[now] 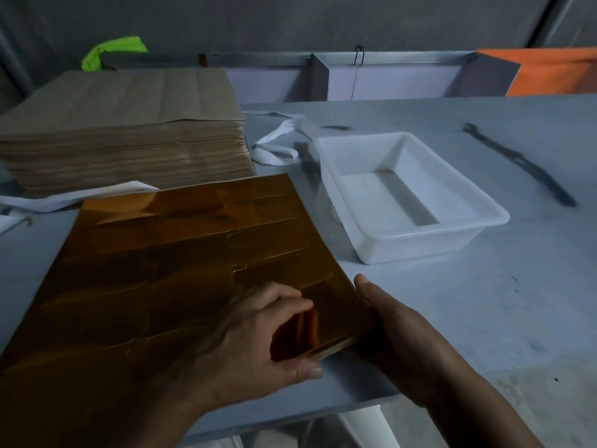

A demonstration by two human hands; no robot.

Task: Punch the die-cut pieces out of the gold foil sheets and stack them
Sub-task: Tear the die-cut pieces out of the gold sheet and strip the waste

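While the left hand (252,337) pinches the sheets (168,270) at their near right corner, fingers curled on top and thumb on the edge, the right hand (397,344) flanks that corner, its fingers hidden. The sheets lie on the bench (484,318). They look slick, thin and crease-prone, so edges probably suit gripping best. Beyond sit a tray (420,247) and a brown pile (122,124).

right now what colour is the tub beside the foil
White; the tub shows best in the head view.
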